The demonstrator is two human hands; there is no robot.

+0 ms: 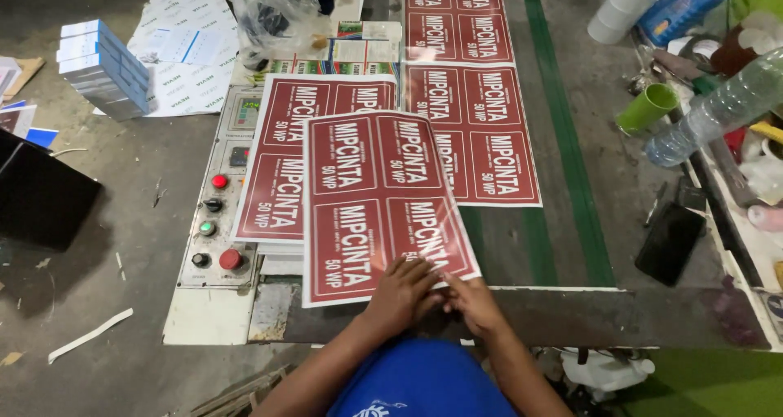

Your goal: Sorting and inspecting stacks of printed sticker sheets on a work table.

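Glossy dark-red printed sheet (pixel 379 205), rectangular, at your counter's (pixel 571 311) near edge.
Your left hand (pixel 400 293) lies flat on its lower margin, fingers spread; your right hand (pixel 473 303) pinches the lower corner. Matching sheet stack (pixel 281 164) alongside, overlapping the push-button control panel (pixel 216 213).

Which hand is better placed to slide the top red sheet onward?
Probably left: the left hand lies flat on the top red sheet, while the right hand only touches its near edge with the fingers.
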